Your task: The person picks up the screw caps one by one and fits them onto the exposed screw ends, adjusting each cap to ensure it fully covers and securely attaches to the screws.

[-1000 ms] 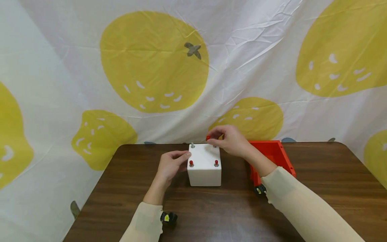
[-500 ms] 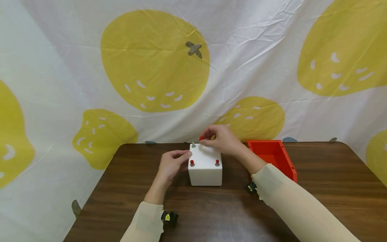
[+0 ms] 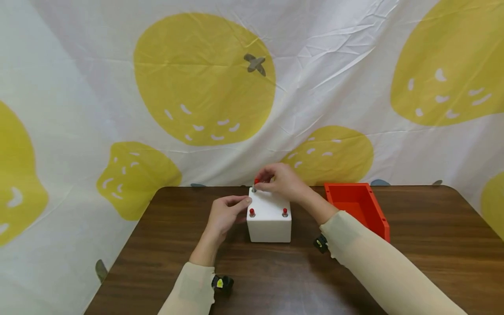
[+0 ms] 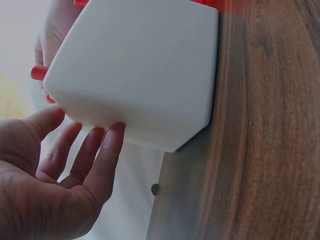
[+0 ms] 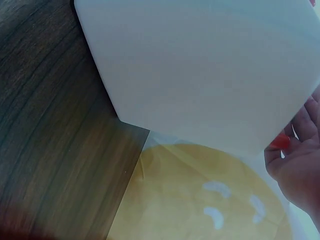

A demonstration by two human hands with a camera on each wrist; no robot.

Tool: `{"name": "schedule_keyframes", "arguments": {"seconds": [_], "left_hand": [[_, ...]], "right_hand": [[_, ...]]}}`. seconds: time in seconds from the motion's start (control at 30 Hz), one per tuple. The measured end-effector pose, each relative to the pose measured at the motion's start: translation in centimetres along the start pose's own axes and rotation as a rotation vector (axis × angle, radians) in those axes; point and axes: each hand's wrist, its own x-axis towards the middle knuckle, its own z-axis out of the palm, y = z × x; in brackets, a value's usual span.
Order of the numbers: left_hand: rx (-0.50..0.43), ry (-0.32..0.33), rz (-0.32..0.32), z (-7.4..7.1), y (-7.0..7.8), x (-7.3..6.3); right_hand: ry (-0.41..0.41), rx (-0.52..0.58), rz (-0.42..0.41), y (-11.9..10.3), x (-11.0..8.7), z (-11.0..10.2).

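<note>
A white box (image 3: 269,229) stands on the table with metal posts at its top corners. Red caps sit on the near-left post (image 3: 252,212) and near-right post (image 3: 285,212). My right hand (image 3: 289,183) pinches a small red cap (image 3: 257,180) right at the far-left post (image 3: 253,189); whether it is seated cannot be told. That hand hides the far-right corner in the head view. In the right wrist view a red piece (image 5: 281,141) shows beside the box's edge. My left hand (image 3: 225,213) rests its fingertips on the box's left side, thumb at the top edge.
An open red bin (image 3: 356,210) stands to the right of the box, partly behind my right forearm. The brown wooden table (image 3: 275,275) ends at the back against a curtain (image 3: 307,87) printed with yellow fruit. A small camera is strapped to each wrist.
My right hand has moved left across the back of the box, carrying the red cap from near the far-right corner to the far-left post. My left hand has stayed against the box.
</note>
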Motion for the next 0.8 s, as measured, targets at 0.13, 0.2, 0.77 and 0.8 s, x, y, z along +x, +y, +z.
{"name": "schedule_keyframes", "arguments": {"seconds": [0.13,0.2,0.77,0.8], "left_hand": [[0.009,0.002,0.003,0.02,-0.03,0.02],[0.013,0.002,0.005,0.0,-0.07,0.04],[0.001,0.0,0.005,0.0,-0.16,0.07],[0.0,0.0,0.007,-0.01,-0.16,0.06]], "right_hand": [[-0.006,0.006,0.003,-0.01,0.11,0.27],[-0.01,0.002,0.007,-0.06,0.16,0.36],[-0.041,-0.047,0.013,0.08,0.54,1.01],[-0.043,-0.05,0.015,0.08,0.55,1.03]]}}
